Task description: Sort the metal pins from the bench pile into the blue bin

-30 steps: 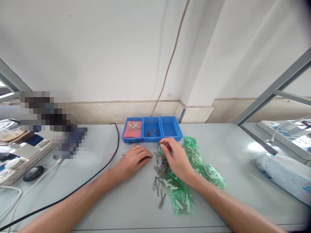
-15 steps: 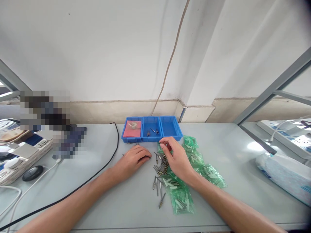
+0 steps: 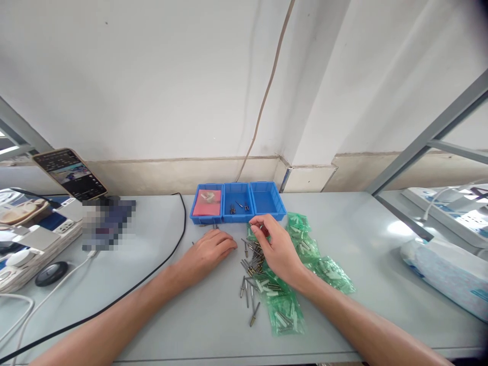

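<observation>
Thumb gap has vanished on my left hand (image 3: 209, 251); right hand (image 3: 277, 249) curls; whether either's fingers grip, I can't tell.

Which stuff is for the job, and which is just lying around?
Seems for the job:
loose metal pins
green plastic bags
blue trays

Probably just lying around:
phone
black cable
round black object
power strip
</observation>
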`<action>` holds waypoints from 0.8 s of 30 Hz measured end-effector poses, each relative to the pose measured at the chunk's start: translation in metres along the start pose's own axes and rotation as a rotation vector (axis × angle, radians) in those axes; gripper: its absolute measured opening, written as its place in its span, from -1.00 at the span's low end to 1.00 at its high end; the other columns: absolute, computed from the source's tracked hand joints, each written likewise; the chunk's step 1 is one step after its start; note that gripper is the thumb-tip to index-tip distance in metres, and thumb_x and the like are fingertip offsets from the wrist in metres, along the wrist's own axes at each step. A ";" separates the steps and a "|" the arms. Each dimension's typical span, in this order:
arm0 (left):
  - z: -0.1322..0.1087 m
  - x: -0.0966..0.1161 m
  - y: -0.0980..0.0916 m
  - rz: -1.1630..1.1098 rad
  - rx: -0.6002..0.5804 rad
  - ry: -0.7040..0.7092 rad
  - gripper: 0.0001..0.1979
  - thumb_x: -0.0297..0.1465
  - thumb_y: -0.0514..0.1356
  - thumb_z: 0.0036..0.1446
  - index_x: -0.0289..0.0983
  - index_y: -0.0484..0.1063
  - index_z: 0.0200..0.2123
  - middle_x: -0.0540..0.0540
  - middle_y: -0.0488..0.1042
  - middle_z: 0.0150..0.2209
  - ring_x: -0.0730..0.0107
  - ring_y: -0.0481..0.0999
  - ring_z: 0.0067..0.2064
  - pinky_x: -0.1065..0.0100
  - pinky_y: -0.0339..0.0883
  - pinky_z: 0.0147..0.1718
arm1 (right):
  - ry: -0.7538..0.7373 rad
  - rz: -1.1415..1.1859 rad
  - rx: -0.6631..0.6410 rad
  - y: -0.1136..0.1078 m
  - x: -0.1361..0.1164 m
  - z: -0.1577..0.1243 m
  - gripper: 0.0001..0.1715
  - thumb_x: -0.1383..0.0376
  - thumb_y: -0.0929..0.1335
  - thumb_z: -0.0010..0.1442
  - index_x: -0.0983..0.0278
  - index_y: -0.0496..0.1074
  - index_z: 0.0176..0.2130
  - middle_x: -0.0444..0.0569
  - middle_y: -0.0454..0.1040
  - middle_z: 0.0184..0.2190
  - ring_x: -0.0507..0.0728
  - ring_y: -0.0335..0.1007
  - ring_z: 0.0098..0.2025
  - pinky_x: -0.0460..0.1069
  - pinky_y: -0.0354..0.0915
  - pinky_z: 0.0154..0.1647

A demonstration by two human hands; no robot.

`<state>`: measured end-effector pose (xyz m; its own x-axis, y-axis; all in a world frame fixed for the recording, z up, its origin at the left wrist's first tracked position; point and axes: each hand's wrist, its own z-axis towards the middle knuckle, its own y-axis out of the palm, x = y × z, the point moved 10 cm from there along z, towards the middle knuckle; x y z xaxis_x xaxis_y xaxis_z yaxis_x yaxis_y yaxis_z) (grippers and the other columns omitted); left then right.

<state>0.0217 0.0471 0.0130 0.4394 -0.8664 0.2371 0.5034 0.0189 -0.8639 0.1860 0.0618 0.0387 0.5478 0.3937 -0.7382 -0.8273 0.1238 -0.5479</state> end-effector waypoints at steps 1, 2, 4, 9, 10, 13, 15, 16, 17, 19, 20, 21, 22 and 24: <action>-0.001 0.000 0.000 0.006 -0.013 0.000 -0.78 -0.45 0.04 0.56 -0.22 0.48 0.07 -0.15 0.59 -0.03 0.21 0.56 0.03 0.19 0.43 0.06 | 0.002 0.003 0.002 0.000 0.000 0.000 -0.83 0.23 0.25 0.54 0.17 0.43 -0.02 -0.01 0.56 -0.12 0.20 0.44 -0.17 0.08 0.33 -0.10; -0.001 0.000 0.000 0.008 -0.022 0.000 -0.77 -0.46 0.04 0.56 -0.22 0.47 0.09 -0.16 0.59 -0.02 0.21 0.55 0.03 0.18 0.43 0.07 | 0.004 0.006 0.004 0.000 0.000 0.000 -0.83 0.23 0.25 0.53 0.17 0.43 -0.02 -0.01 0.56 -0.12 0.19 0.44 -0.17 0.08 0.33 -0.10; -0.002 -0.001 0.001 -0.001 -0.028 -0.003 -0.76 -0.46 0.04 0.56 -0.21 0.46 0.11 -0.16 0.58 0.00 0.20 0.55 0.05 0.18 0.42 0.09 | 0.014 0.017 0.005 0.000 0.001 0.001 -0.83 0.22 0.26 0.53 0.17 0.44 -0.02 -0.02 0.56 -0.12 0.19 0.44 -0.18 0.07 0.32 -0.10; 0.000 -0.008 0.005 -0.061 -0.012 -0.058 -0.81 -0.41 0.06 0.57 -0.21 0.48 0.03 -0.11 0.60 -0.05 0.24 0.57 0.02 0.21 0.44 0.08 | 0.100 0.151 0.010 0.001 0.009 0.002 -0.80 0.17 0.28 0.52 0.17 0.47 -0.04 -0.06 0.56 -0.19 0.16 0.43 -0.21 0.05 0.33 -0.12; 0.000 -0.010 0.005 -0.077 -0.008 -0.076 -0.81 -0.39 0.07 0.57 -0.21 0.49 0.01 -0.11 0.60 -0.06 0.24 0.57 0.00 0.22 0.44 0.06 | 0.113 0.179 0.013 0.001 0.010 0.002 -0.80 0.16 0.29 0.51 0.17 0.47 -0.04 -0.07 0.56 -0.20 0.16 0.43 -0.21 0.04 0.33 -0.14; 0.002 -0.013 0.004 -0.122 0.004 -0.116 -0.81 -0.36 0.08 0.57 -0.21 0.50 0.00 -0.10 0.61 -0.08 0.26 0.58 -0.04 0.24 0.46 0.02 | 0.135 0.233 0.018 0.001 0.013 0.002 -0.79 0.15 0.30 0.51 0.17 0.49 -0.05 -0.09 0.55 -0.22 0.15 0.42 -0.22 0.03 0.31 -0.16; 0.002 -0.013 0.003 -0.136 0.004 -0.121 -0.81 -0.35 0.08 0.56 -0.20 0.50 -0.01 -0.10 0.61 -0.09 0.26 0.58 -0.05 0.24 0.46 0.01 | 0.139 0.249 0.024 0.000 0.013 0.002 -0.79 0.15 0.30 0.51 0.17 0.49 -0.05 -0.09 0.54 -0.23 0.14 0.42 -0.23 0.02 0.31 -0.17; 0.002 -0.013 0.003 -0.137 0.003 -0.119 -0.81 -0.35 0.08 0.56 -0.20 0.50 -0.01 -0.10 0.61 -0.09 0.26 0.58 -0.05 0.23 0.46 0.01 | 0.138 0.250 0.027 0.000 0.013 0.002 -0.80 0.15 0.31 0.51 0.17 0.49 -0.05 -0.09 0.53 -0.23 0.14 0.41 -0.23 0.02 0.30 -0.16; 0.003 -0.013 0.003 -0.135 0.004 -0.117 -0.82 -0.36 0.09 0.56 -0.20 0.50 -0.01 -0.10 0.62 -0.09 0.26 0.58 -0.05 0.23 0.45 0.01 | 0.137 0.250 0.029 0.000 0.013 0.002 -0.80 0.15 0.30 0.51 0.17 0.49 -0.05 -0.09 0.53 -0.22 0.14 0.41 -0.22 0.02 0.30 -0.16; 0.003 -0.013 0.003 -0.128 0.008 -0.115 -0.83 -0.36 0.10 0.56 -0.21 0.50 -0.01 -0.09 0.62 -0.08 0.25 0.58 -0.04 0.21 0.43 0.03 | 0.133 0.249 0.030 -0.001 0.013 0.001 -0.80 0.15 0.30 0.52 0.16 0.48 -0.04 -0.09 0.53 -0.21 0.14 0.42 -0.21 0.02 0.30 -0.14; 0.003 -0.013 0.003 -0.124 0.011 -0.113 -0.84 -0.36 0.11 0.55 -0.21 0.50 -0.01 -0.09 0.62 -0.07 0.25 0.58 -0.04 0.20 0.43 0.03 | 0.130 0.248 0.031 -0.001 0.013 0.001 -0.80 0.15 0.30 0.52 0.16 0.48 -0.04 -0.09 0.54 -0.20 0.15 0.42 -0.21 0.02 0.31 -0.13; 0.003 -0.013 0.003 -0.122 0.012 -0.112 -0.84 -0.36 0.11 0.55 -0.21 0.50 -0.01 -0.10 0.62 -0.06 0.25 0.58 -0.03 0.20 0.42 0.04 | 0.127 0.246 0.031 -0.001 0.013 0.001 -0.80 0.15 0.30 0.52 0.16 0.48 -0.04 -0.09 0.54 -0.20 0.15 0.43 -0.20 0.02 0.31 -0.13; 0.003 -0.013 0.003 -0.121 0.013 -0.112 -0.84 -0.36 0.11 0.55 -0.21 0.49 0.00 -0.10 0.62 -0.05 0.25 0.58 -0.02 0.19 0.42 0.05 | 0.123 0.243 0.030 -0.001 0.013 0.001 -0.80 0.15 0.30 0.52 0.16 0.48 -0.04 -0.09 0.54 -0.20 0.15 0.43 -0.20 0.02 0.31 -0.12; 0.002 -0.014 0.004 -0.119 0.013 -0.116 -0.83 -0.33 0.12 0.55 -0.21 0.49 0.02 -0.11 0.62 -0.04 0.24 0.57 -0.01 0.19 0.42 0.06 | 0.117 0.228 0.030 -0.001 0.013 0.001 -0.80 0.16 0.30 0.52 0.16 0.48 -0.03 -0.08 0.54 -0.19 0.15 0.43 -0.20 0.03 0.32 -0.11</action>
<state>0.0191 0.0600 0.0075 0.4591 -0.7992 0.3879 0.5660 -0.0735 -0.8212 0.1938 0.0676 0.0303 0.3554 0.3068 -0.8829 -0.9336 0.0713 -0.3510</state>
